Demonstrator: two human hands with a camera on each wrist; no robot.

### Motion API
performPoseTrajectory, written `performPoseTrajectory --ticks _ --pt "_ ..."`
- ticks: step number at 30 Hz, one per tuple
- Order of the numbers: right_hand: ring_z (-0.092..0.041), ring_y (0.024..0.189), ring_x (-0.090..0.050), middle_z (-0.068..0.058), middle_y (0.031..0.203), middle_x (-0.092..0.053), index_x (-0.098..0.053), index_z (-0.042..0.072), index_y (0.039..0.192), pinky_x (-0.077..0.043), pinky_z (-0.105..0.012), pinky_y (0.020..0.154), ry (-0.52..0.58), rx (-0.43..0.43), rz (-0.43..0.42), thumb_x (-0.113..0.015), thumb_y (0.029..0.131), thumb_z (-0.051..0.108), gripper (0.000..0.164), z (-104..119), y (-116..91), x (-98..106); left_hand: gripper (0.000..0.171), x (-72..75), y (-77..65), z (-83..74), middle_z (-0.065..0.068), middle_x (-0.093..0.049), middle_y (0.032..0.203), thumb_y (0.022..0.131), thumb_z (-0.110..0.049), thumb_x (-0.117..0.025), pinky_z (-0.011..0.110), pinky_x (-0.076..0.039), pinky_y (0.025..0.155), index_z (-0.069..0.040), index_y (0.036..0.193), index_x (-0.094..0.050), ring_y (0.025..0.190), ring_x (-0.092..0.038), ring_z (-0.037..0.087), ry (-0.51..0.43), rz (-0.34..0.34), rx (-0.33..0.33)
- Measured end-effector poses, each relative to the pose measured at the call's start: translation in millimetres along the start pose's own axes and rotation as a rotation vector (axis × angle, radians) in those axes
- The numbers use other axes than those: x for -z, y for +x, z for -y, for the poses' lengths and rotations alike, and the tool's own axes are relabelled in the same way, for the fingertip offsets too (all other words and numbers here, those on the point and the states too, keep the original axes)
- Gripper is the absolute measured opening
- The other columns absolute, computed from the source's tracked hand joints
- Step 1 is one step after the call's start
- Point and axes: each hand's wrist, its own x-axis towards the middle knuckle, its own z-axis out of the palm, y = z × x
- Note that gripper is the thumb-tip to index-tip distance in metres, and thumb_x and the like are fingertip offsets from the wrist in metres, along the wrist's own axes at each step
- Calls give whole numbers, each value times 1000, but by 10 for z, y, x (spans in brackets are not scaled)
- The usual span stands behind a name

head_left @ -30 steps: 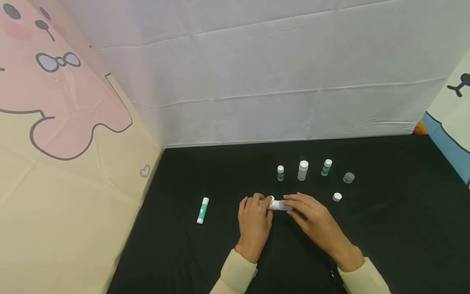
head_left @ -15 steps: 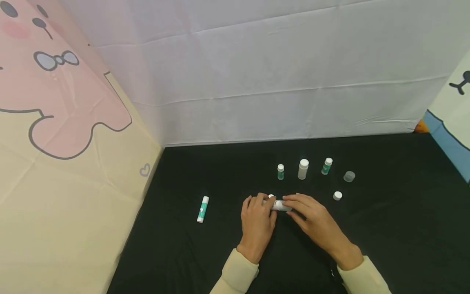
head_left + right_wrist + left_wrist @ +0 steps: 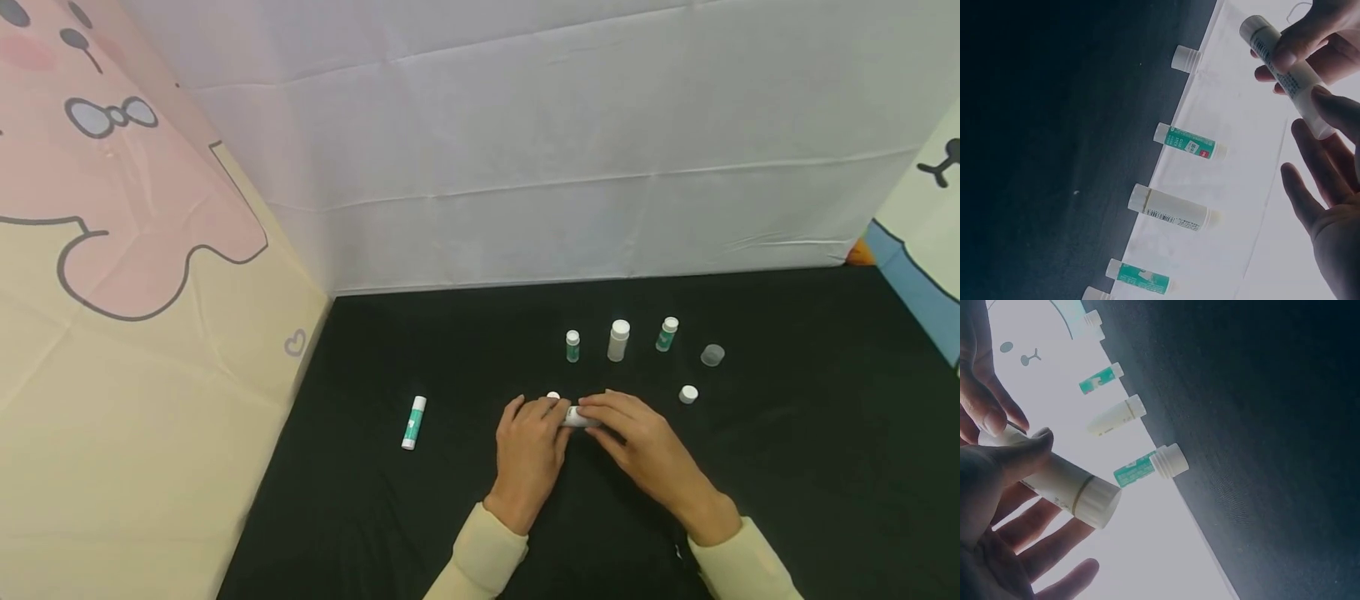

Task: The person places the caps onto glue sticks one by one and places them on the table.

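A white glue stick (image 3: 576, 417) lies level between my two hands, low over the black table. My left hand (image 3: 527, 450) grips its left part, the thumb across the barrel in the left wrist view. At the other end of the stick, my right hand (image 3: 648, 442) pinches it between thumb and fingertips. Small print runs along the barrel of the white glue stick (image 3: 1294, 79) in the right wrist view. Just beyond my left fingers stands a small white cap (image 3: 552, 395), partly covered by them. Much of the stick is hidden by my fingers in the head view.
Behind the hands stand a green-labelled glue stick (image 3: 573, 346), a larger white one (image 3: 618, 341) and another green one (image 3: 667, 334). A translucent cap (image 3: 712, 356) and a white cap (image 3: 688, 394) are at right. A green-and-white glue stick (image 3: 414, 423) is at left.
My left hand has shifted slightly right, closer to my right hand, so less of the stick shows between them. The greyish translucent section at its right end now looks white.
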Motion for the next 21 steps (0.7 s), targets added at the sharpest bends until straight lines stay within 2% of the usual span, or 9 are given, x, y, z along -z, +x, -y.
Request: performPoseTrajectory --ticks 7,10,11,12,14,15,21 --pt "-35 100 -72 -12 110 -76 -76 -1 112 -31 -17 120 33 -3 -21 -50 109 36 46 13 15 10 25 14 9 22 -6 -78 105 82 -23 -93 42 -57 99 -19 105 -82 97 -74 13 24 -16 -37" --pt "-33 100 -72 -12 111 -76 -76 -1 113 -32 -19 121 56 -1 -18 -72 100 15 21 23 32 21 25 27 11 25 -6 -78 104 82 -23 -93 42 -57 98 -19 104 -82 95 -74 14 34 -34 -49" --pt "-33 100 -72 -12 111 -76 -76 -1 114 -32 -20 121 61 0 -17 -79 93 6 22 26 38 23 25 29 11 26 -6 -78 104 82 -23 -93 42 -57 98 -19 104 -82 94 -74 14 34 -38 -53" --pt "-32 100 -73 -12 111 -77 -76 -1 114 -32 -20 121 64 1 -17 -84 85 -2 30 30 43 25 25 31 10 26 -5 -78 104 82 -23 -93 43 -57 98 -18 104 -82 94 -74 14 31 -42 -55" --pt "-31 98 -73 -12 110 -77 -76 -1 113 -33 -20 121 65 0 -18 -87 68 -17 49 38 50 26 26 35 9 26 -5 -78 104 81 -22 -94 43 -57 98 -18 103 -82 93 -74 15 28 -45 -60" --pt "-30 98 -73 -11 109 -77 -76 -1 112 -33 -20 121 64 -2 -18 -87 64 -19 53 42 52 26 26 36 8 26 -4 -78 104 80 -22 -94 43 -57 98 -18 103 -82 93 -74 15 31 -45 -63" --pt "-29 97 -74 -10 107 -77 -76 -1 110 -32 -19 121 59 -25 -12 -87 65 -19 50 63 34 30 27 42 -9 8 -4 -78 104 79 -21 -95 42 -57 97 -18 102 -81 92 -74 14 47 -36 -70"
